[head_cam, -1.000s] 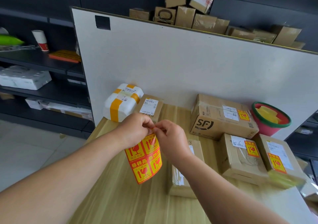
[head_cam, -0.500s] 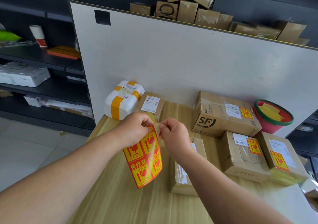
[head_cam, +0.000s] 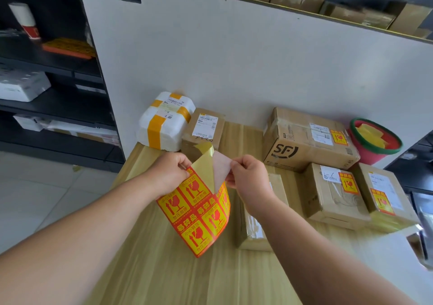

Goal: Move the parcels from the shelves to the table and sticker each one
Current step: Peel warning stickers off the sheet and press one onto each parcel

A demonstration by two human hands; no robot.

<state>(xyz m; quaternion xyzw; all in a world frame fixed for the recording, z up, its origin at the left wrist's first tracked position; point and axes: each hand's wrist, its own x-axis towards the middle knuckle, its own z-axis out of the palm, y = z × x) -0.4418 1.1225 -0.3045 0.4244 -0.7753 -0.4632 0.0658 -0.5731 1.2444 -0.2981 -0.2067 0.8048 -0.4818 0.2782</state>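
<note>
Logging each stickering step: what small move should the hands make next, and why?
Probably the right hand pulls the pale-backed peeled sticker fully off the yellow-and-red fragile sticker sheet that the left hand grips: its lower corner seems attached, and the brown cardboard parcel beneath the right forearm shows no sticker.

Bare left forearm (head_cam: 93, 222) and bare left hand (head_cam: 172, 173) at lower left of the frame; bare right forearm (head_cam: 316, 246) and bare right hand (head_cam: 251, 178) at lower right.

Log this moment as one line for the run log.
phase: peel | left hand: holds sticker sheet | right hand: pinches part-peeled sticker | where: above table | done: SF box stickered
</note>
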